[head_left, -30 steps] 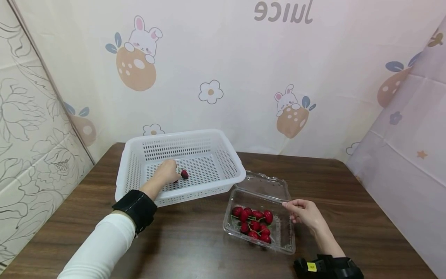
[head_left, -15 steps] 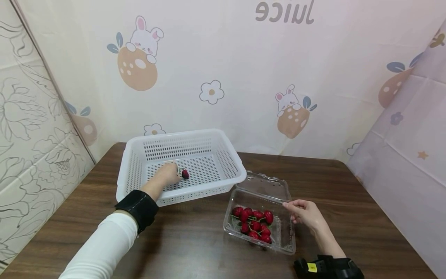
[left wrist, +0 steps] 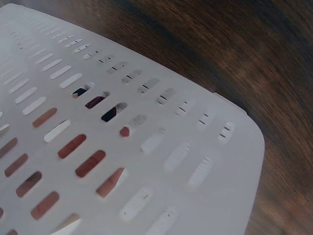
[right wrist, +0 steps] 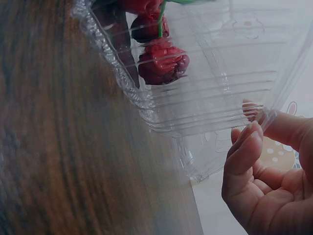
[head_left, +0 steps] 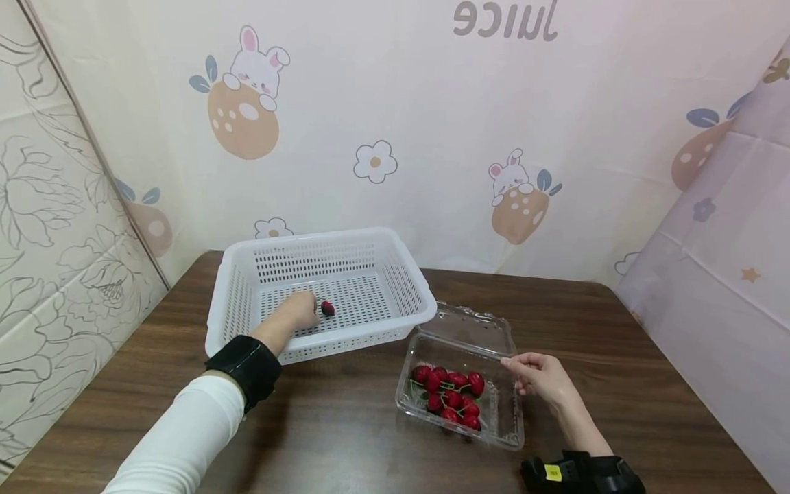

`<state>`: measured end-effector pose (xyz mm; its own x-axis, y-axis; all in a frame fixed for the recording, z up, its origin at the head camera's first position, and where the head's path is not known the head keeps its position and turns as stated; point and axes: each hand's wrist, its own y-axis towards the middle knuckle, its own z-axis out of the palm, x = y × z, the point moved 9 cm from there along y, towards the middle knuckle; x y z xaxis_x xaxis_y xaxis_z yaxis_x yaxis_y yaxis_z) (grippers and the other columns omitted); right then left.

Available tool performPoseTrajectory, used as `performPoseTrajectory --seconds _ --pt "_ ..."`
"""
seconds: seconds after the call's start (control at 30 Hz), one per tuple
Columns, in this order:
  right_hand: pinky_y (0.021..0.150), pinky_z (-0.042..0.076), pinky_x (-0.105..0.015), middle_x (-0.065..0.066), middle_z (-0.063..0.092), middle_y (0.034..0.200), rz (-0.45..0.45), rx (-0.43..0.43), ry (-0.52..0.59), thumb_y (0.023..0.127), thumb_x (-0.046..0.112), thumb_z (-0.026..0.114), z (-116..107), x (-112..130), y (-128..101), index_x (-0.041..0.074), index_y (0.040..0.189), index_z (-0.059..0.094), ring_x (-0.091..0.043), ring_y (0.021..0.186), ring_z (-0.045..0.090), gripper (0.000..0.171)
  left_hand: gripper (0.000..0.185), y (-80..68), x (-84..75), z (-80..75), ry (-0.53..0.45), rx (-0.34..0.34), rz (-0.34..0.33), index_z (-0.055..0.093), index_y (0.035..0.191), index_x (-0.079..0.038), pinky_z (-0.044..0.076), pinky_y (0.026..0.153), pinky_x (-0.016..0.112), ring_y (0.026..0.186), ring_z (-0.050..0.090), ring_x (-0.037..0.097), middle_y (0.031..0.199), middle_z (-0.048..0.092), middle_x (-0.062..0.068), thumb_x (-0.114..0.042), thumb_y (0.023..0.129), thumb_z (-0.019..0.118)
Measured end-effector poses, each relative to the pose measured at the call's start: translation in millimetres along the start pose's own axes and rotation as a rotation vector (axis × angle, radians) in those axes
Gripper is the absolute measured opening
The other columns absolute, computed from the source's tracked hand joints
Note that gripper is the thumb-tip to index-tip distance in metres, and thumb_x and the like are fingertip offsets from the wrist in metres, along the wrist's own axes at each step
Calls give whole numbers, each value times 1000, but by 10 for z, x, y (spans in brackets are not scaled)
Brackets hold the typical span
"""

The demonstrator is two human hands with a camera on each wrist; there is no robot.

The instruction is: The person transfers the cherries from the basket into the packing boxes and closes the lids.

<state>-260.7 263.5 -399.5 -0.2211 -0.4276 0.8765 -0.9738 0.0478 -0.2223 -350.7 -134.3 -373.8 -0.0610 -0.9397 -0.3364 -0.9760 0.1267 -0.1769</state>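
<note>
My left hand (head_left: 297, 310) reaches into the white slotted basket (head_left: 395, 329), fingers pointing down and their tips hidden. Just right of them a dark red cherry (head_left: 328, 309) lies on the basket floor, a bit of green stem beside it. Through the slots of the basket wall (left wrist: 210, 147), the left wrist view shows parts of the fingers (left wrist: 90, 163) and something dark red; I cannot tell whether they hold it. Between thumb and fingers, my right hand (head_left: 543, 377) pinches the edge of a clear plastic clamshell box (head_left: 500, 412). Several red cherries (head_left: 453, 399) with green stems lie inside it.
The box's clear lid (head_left: 475, 329) is folded back toward the basket's right corner. Both containers stand on a dark wooden table (head_left: 345, 425). A printed curtain (head_left: 432, 137) hangs right behind the table's back edge, with another patterned sheet (head_left: 55, 261) on the left.
My left hand has turned slightly over the same spot in the basket, and a dark red bit seen under it one second ago is now covered. My right hand and the box stay put.
</note>
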Motion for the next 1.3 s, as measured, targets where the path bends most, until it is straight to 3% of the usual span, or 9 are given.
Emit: performPoseTrajectory --seconds 0.4,0.73,1.3 --pt "54 48 -29 -2 52 64 2 -4 32 83 27 62 -1 3 21 -8 94 57 -12 54 50 37 4 22 -26 6 52 -2 64 60 74 1 44 63 34 63 51 21 67 56 8 -1 73 62" --pt "54 48 -29 -2 52 64 -2 4 38 83 26 61 0 6 20 -9 94 57 -12 54 50 37 10 18 -2 -8 -4 1 30 61 79 2 44 67 35 67 51 21 72 57 9 -4 71 64" --pt "55 48 -29 -2 52 64 4 -8 17 83 28 61 -5 -18 19 -9 96 56 -12 55 51 39 9 -61 -85 -143 -90 -76 38 62 77 0 42 60 30 63 51 18 68 57 7 -9 76 63"
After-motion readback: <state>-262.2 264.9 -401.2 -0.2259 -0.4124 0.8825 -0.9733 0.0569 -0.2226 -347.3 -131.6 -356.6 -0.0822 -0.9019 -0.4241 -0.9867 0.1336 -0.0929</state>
